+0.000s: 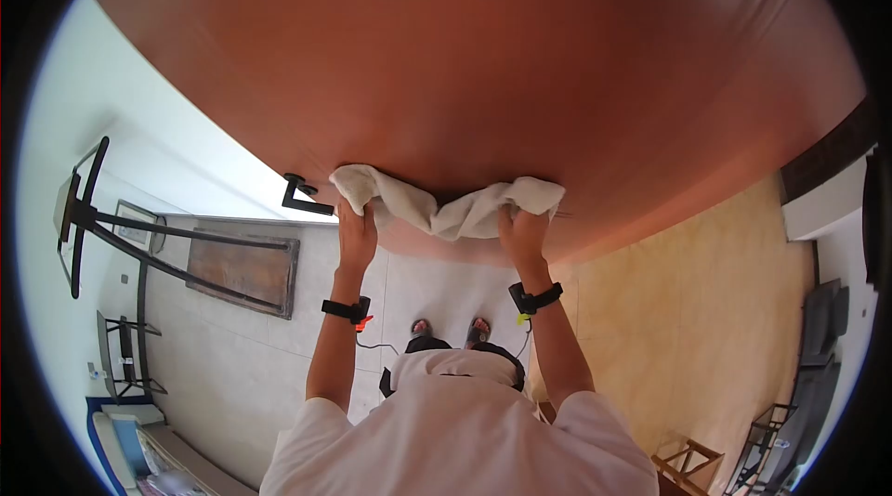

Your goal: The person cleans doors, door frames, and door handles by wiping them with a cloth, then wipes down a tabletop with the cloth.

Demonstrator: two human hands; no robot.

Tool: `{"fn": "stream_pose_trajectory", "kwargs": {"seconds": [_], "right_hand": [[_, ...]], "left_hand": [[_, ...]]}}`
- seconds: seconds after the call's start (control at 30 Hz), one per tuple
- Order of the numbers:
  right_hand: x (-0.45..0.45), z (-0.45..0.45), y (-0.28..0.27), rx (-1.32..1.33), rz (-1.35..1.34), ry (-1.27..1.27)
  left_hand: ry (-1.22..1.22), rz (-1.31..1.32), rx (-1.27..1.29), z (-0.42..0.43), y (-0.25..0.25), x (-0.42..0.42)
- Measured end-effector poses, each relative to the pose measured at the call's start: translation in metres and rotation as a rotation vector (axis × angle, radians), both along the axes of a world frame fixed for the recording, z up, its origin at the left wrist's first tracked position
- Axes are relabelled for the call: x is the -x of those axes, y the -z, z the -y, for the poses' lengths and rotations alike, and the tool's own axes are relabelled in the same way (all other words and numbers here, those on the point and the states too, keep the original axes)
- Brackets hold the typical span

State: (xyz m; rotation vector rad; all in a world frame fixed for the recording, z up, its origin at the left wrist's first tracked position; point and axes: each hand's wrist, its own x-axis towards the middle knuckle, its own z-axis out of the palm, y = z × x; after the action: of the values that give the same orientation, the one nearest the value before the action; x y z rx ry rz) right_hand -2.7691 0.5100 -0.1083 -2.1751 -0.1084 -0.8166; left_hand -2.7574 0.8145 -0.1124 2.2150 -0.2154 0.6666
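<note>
A large reddish-brown door [483, 69] with a black handle [305, 198] fills the upper part of the head view. Against its surface lies a white cloth [446, 215], stretched between my two hands and sagging in the middle. My left hand [356, 231] grips the cloth's left end, just right of the handle. The right end is held in my right hand [522, 234]. Each wrist wears a black strap with a small device.
At the left, a black metal frame [84, 215] stands near a brown mat [243, 271] on the grey floor [232, 357]. A wooden stool [689, 463] is at the lower right, with dark seating [818, 375] along the right wall. My feet are below.
</note>
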Motion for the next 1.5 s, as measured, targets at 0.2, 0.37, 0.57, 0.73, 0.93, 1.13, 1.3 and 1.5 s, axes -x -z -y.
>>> {"fn": "stream_pose_trajectory", "kwargs": {"seconds": [0.2, 0.37, 0.57, 0.73, 0.93, 1.13, 1.3, 1.5], "right_hand": [[-0.024, -0.005, -0.033, -0.238, 0.189, 0.149], [-0.057, -0.110, -0.099, -0.404, 0.357, 0.488], [-0.063, -0.247, -0.056, -0.139, 0.296, 0.113], [-0.065, -0.354, -0.011, 0.036, 0.043, -0.366], [-0.069, -0.381, -0.006, 0.267, -0.176, -0.248], [-0.066, -0.383, 0.010, 0.344, -0.261, -0.187], [-0.073, -0.373, 0.007, 0.304, -0.345, -0.223], [-0.073, -0.375, 0.011, 0.287, -0.362, -0.162]], "left_hand": [[-0.195, 0.234, -0.204, -0.059, -0.036, -0.013], [-0.174, 0.063, -0.259, -0.142, -0.010, -0.019], [-0.274, 0.222, -0.006, -0.189, -0.021, 0.011], [-0.203, 0.196, 0.318, -0.219, -0.011, 0.018], [-0.025, -0.133, 0.138, -0.232, -0.002, 0.013], [0.130, -0.146, -0.053, -0.220, 0.017, 0.008], [0.065, -0.206, -0.089, -0.200, 0.013, 0.012], [-0.018, -0.321, -0.236, -0.200, 0.006, 0.005]]}}
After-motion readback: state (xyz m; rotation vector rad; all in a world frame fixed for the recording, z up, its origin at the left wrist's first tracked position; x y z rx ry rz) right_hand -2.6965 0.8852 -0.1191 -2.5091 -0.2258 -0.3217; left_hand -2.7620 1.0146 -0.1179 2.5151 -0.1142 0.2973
